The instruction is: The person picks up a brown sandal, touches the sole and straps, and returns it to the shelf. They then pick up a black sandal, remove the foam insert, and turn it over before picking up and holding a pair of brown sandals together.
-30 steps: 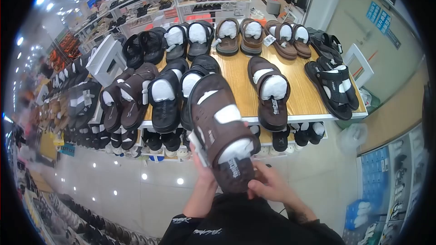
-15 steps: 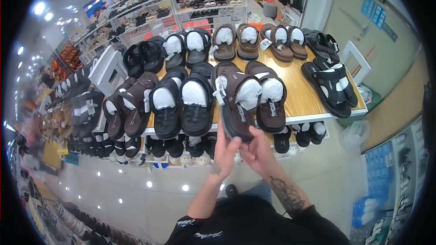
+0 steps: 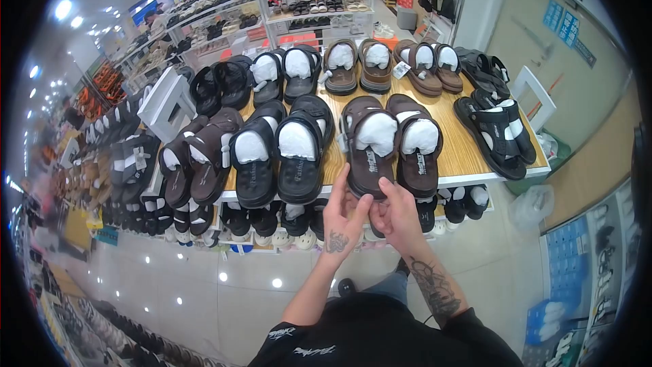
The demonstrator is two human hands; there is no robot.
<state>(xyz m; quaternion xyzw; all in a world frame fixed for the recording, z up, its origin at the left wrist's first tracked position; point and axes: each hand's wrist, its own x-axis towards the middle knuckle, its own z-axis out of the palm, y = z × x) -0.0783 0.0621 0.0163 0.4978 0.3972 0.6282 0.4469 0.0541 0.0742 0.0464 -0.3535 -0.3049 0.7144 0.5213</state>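
Observation:
A dark brown sandal [image 3: 371, 167] with white paper stuffed under its strap is held at the heel by both my hands. My left hand [image 3: 344, 216] grips the heel's left side, thumb toward the middle. On the right side of the heel, the fingers of my right hand [image 3: 396, 213] are closed at the edge. The matching brown sandal [image 3: 418, 156] lies close by on the right. Left of my hands stand a black sandal [image 3: 301, 170] and another black sandal [image 3: 255, 175], both paper-stuffed. The underside of the held sandal and some fingertips are hidden.
The wooden display table [image 3: 445, 163] carries several more sandals, including a black strapped pair [image 3: 494, 137] at the right and a brown pair [image 3: 207, 153] at the left. White frames [image 3: 533, 98] stand at its ends. Shoes fill the shelf below; a plastic bag [image 3: 533, 205] is at right.
The held brown sandal has shifted right and come closer in line with its mate, from a raised, more tilted position. Both hands moved right with it and still touch its heel.

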